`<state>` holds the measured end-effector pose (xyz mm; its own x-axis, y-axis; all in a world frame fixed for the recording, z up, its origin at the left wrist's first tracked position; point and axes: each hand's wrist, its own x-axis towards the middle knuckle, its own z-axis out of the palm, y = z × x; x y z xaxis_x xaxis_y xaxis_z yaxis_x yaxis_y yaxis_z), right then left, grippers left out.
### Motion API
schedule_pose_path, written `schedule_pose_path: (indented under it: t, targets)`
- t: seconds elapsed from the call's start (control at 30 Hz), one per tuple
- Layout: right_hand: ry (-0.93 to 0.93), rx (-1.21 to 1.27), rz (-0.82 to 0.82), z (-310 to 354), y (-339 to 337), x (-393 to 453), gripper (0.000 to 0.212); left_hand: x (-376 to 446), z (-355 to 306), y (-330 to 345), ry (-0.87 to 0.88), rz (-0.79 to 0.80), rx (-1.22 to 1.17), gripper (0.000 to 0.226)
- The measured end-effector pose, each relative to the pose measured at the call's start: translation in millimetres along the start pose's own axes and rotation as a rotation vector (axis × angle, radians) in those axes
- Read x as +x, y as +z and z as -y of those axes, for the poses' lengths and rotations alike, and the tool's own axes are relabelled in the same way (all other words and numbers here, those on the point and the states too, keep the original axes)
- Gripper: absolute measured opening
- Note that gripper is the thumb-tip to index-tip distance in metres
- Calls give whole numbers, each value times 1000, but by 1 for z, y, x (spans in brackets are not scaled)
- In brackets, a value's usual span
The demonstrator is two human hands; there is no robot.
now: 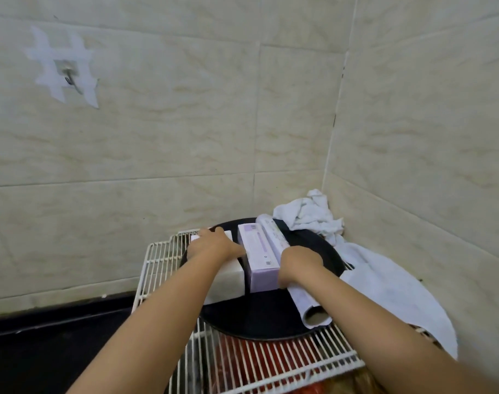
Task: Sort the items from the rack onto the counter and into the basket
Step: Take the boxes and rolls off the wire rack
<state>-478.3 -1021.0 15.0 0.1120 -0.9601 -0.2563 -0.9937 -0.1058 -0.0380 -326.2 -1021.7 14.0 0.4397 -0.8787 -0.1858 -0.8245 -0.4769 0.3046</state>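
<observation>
A white wire rack (160, 260) stands in the tiled corner with a round black pan (259, 317) on top. On the pan lie a white box (228, 282), a lilac box (261, 260) and a paper-wrapped roll (305, 300), side by side. My left hand (211, 245) lies over the white box with its fingers closed around the far end. My right hand (296, 264) grips the roll around its middle, beside the lilac box. Both forearms reach in from below.
A crumpled white cloth (313, 214) fills the corner behind the pan, and a white sheet (393, 291) hangs over the rack's right side. Red items (251, 362) show beneath the rack wires. A dark counter (57, 342) lies left. A taped hook (67, 73) sits on the wall.
</observation>
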Motion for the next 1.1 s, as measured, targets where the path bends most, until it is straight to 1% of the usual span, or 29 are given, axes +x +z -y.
schedule_pose_path:
  t: [0.07,0.13,0.2,0.3,0.33,0.37,0.43,0.47,0.6,0.7,0.8,0.93,1.03,1.1]
  targets:
    - [31,56,-3,-2,1,0,32,1,-1,4,2,-16,29,77]
    - [47,75,-19,-3,3,0,35,1,0,7,3,-13,38,79]
    - [61,74,-48,-2,6,-1,37,3,2,6,-38,38,24,86]
    - [51,113,-109,-4,9,4,26,12,9,2,-143,143,2,102]
    - [37,130,-118,-7,9,5,19,15,11,1,-163,156,-13,103]
    - [27,149,-119,-11,7,5,17,18,13,1,-171,160,-37,104]
    - [22,202,-109,-20,2,4,30,21,15,-2,-170,157,-114,104]
    - [18,229,-111,-24,-1,4,32,22,16,-4,-162,147,-150,105]
    - [-11,289,-141,-27,-17,-3,29,21,23,-21,-128,52,-196,108]
    - [-63,331,-193,-21,-34,-14,24,11,29,-43,-100,-26,-300,103]
    - [-139,396,-246,-11,-48,-23,31,-8,43,-76,-86,-147,-387,94]
    - [-329,412,-288,22,-54,-39,28,-55,83,-94,-124,-372,-390,80]
    - [-506,400,-231,67,-46,-62,27,-99,125,-90,-202,-489,-331,80]
    - [-618,377,-183,104,-35,-82,26,-131,158,-87,-286,-528,-290,78]
